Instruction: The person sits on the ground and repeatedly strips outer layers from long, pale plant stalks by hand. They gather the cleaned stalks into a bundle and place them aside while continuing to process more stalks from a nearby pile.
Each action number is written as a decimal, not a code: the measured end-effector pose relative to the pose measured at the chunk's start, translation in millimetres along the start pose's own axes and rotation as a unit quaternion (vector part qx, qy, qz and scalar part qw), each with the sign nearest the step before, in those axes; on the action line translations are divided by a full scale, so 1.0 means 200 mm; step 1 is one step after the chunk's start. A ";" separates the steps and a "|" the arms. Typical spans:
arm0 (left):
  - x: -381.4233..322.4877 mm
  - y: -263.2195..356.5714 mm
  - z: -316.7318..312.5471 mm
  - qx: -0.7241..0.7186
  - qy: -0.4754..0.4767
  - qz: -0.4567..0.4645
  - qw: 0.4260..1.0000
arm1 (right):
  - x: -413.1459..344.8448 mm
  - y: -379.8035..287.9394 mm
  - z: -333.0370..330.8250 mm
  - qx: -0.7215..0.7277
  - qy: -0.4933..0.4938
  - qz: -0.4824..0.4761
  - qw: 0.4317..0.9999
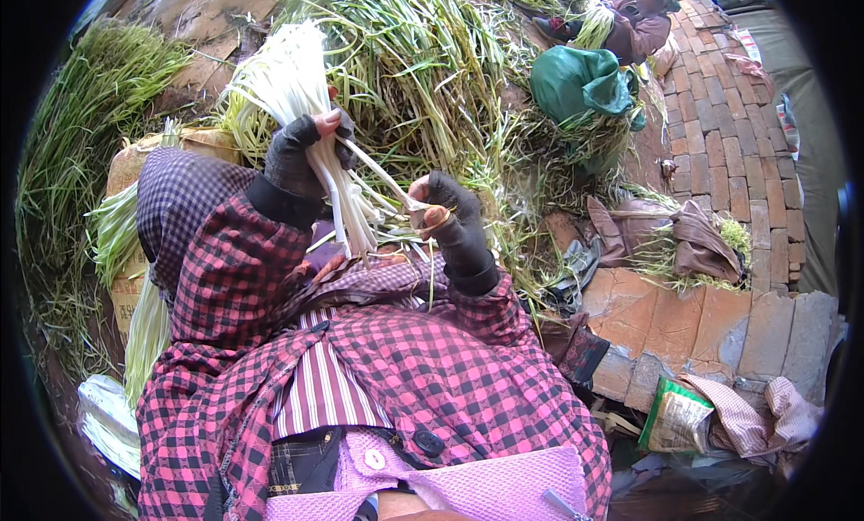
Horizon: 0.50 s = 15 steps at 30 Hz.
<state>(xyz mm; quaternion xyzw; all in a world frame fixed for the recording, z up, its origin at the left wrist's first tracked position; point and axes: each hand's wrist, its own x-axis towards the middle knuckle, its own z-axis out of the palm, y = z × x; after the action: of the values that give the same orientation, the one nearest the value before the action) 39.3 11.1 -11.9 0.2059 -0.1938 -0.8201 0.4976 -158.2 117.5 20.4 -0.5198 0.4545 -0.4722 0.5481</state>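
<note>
A thick bundle of long, white vegetable stalks point(287, 69), probably a kind of chive or garlic shoot, is gripped upright in my left hand point(295, 146). Its lower ends point(351, 217) fan out below the fist. One pale stalk point(378, 170) slants out of the bundle toward my right hand point(455, 207), which pinches its end between thumb and fingers. Both hands wear dark fingerless gloves. Loose stalk pieces lie below the hands, partly hidden by my sleeves. Ahead is a large heap of uncut green stalks point(418, 69).
More green stalks point(74, 136) lie at left, beside a tan sack point(131, 298) with pale bundles point(145, 339) across it. A green sack point(580, 82) stands ahead right, near a seated person point(638, 28) holding stalks. At right are brown cloth point(702, 241), cardboard point(675, 318) and brick paving point(722, 129).
</note>
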 end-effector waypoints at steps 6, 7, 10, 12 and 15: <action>-0.01 0.01 0.03 0.011 0.022 -0.006 1.000 | 0.02 -0.05 0.00 -0.177 0.002 -0.098 0.979; -0.01 0.01 0.04 0.018 0.029 -0.007 0.999 | 0.02 -0.04 0.00 -0.207 0.012 -0.101 0.973; 0.00 0.01 0.03 0.036 0.033 -0.020 0.999 | 0.03 0.00 0.04 -0.226 0.051 -0.110 0.967; 0.00 0.01 0.03 0.072 0.047 -0.019 0.996 | 0.06 0.00 0.01 -0.309 0.004 -0.149 0.939; -0.01 0.02 0.06 0.117 0.057 -0.021 0.991 | 0.10 -0.05 -0.01 -0.378 -0.079 -0.120 0.915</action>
<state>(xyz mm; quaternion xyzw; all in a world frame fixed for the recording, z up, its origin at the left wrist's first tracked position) 36.9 12.2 0.3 0.3130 -0.2554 -0.7892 0.4626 -157.2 97.5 30.9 -0.7742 0.4887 -0.2848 0.2841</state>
